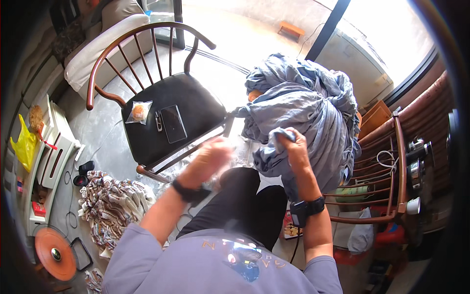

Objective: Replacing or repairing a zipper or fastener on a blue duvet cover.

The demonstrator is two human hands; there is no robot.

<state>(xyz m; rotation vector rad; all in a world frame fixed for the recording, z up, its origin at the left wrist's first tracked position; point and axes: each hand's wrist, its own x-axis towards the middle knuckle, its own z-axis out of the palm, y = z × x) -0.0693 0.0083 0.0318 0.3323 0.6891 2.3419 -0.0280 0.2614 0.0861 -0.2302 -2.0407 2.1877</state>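
Note:
A large heap of blue-grey cloth [313, 108] is piled in front of me, right of centre. My right hand [295, 146] grips a bunched part of this cloth at the near side of the heap, with the fingers closed round it. To the left, my left hand [215, 156] hovers above my lap near the chair's front edge. Motion smears its fingers, so whether it holds anything cannot be made out. On the chair [196, 93] with a black seat lie a wrapped round snack [139, 112], a dark tablet-like device [174, 124] and a small slim object [158, 121].
Patterned brown-and-white fabric [115, 208] lies on the floor at left, near an orange round fan [55, 253] and a white cabinet [56, 157] with a yellow bag [24, 142]. A brown slatted rack [399, 161] stands at right. A pale sofa [93, 63] is at far left.

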